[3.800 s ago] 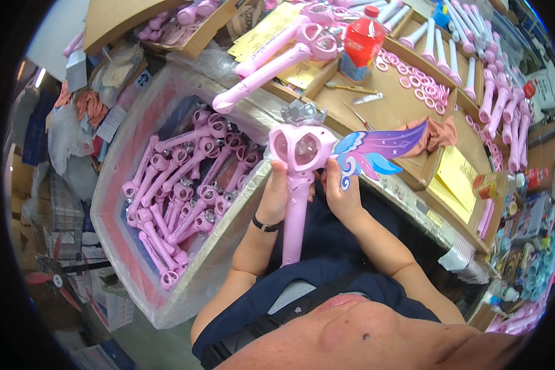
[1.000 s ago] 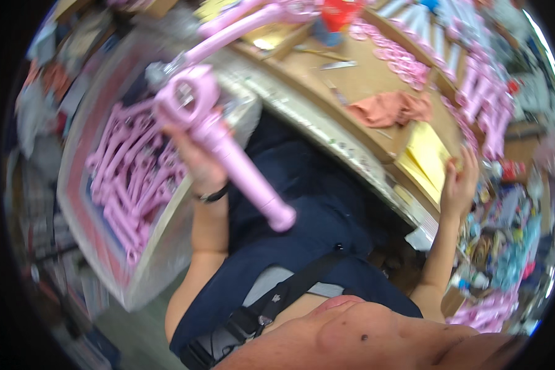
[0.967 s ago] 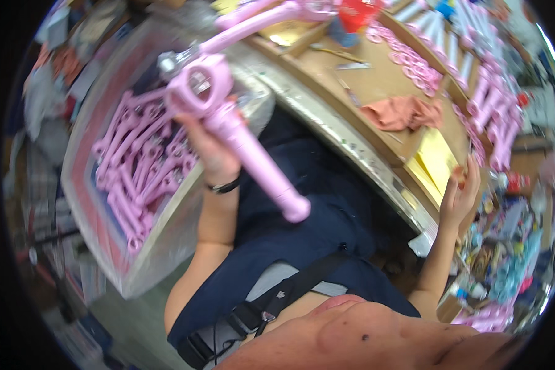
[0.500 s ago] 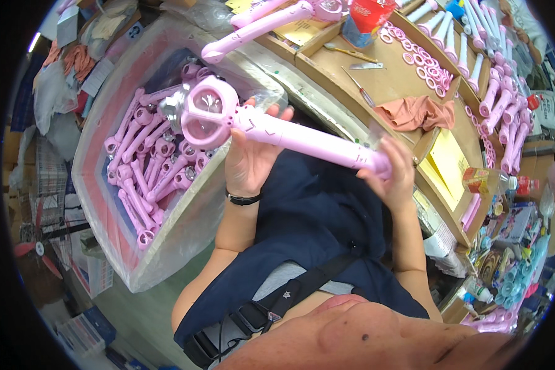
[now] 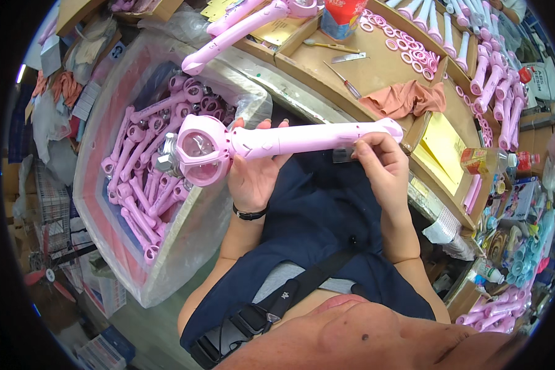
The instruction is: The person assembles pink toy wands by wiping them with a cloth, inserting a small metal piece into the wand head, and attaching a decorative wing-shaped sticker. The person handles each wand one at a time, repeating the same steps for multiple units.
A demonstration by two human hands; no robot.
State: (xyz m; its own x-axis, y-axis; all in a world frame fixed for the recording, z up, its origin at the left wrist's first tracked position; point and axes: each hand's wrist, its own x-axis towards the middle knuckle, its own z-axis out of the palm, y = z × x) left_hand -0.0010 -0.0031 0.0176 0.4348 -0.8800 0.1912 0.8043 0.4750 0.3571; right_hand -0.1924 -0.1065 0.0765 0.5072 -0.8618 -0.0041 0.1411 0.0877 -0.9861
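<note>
Pink wand (image 5: pixel 290 140) horizontal: left hand (image 5: pixel 254 176) grip wrapped under, right hand (image 5: pixel 381 165) pinching end, fingertips hidden.

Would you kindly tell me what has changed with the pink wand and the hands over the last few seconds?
The pink wand, earlier upright with winged trim at its head, now lies level over the lap. The right hand, lately away at the bench, has taken its handle end; the left hand supports it near the head. The bin of wands is unchanged.
</note>
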